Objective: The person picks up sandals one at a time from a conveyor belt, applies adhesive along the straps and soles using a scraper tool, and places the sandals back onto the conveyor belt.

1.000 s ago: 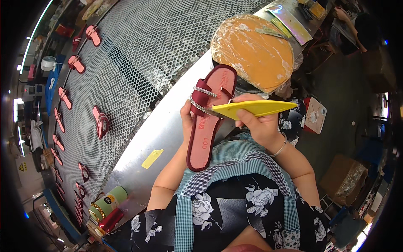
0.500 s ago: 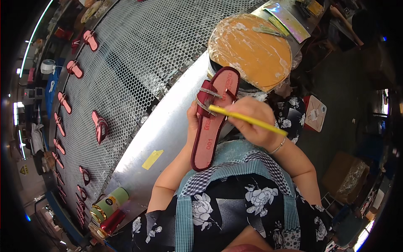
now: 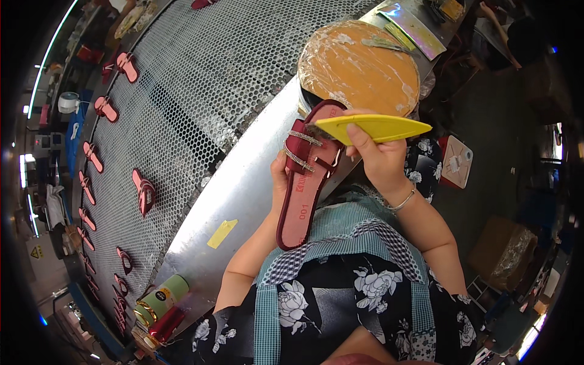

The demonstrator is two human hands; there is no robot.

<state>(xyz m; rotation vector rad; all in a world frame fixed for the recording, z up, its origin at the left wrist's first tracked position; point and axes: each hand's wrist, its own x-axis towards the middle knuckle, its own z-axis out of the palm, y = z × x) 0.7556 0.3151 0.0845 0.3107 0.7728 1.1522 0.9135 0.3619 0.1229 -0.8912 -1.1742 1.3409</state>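
Observation:
My left hand (image 3: 279, 176) is closed around the side of a dark red slide sandal (image 3: 302, 201), which has a pink insole and rhinestone bands on its strap. The sandal is tilted, heel toward my apron and toe toward the round orange lid. My right hand (image 3: 380, 155) pinches a flat yellow tool (image 3: 377, 128) with a pointed far end and a small dark tip; its exact kind does not show. That tip is over the sandal's strap, near the upper rhinestone band. Whether it touches cannot be told. Some right fingers are hidden behind the tool.
A perforated belt (image 3: 201, 79) with more red sandals (image 3: 144, 191) runs along the left. Beside it is a metal ledge (image 3: 204, 201) bearing yellow tape (image 3: 221, 233), a green cylinder (image 3: 167, 295) and a red spool (image 3: 167, 322). A film-covered orange lid (image 3: 359, 67) is ahead.
My right hand has turned the yellow tool from edge-on to its broad face and lifted it slightly toward the sandal's toe. Sandals on the belt have shifted slightly nearer. My left hand keeps its hold.

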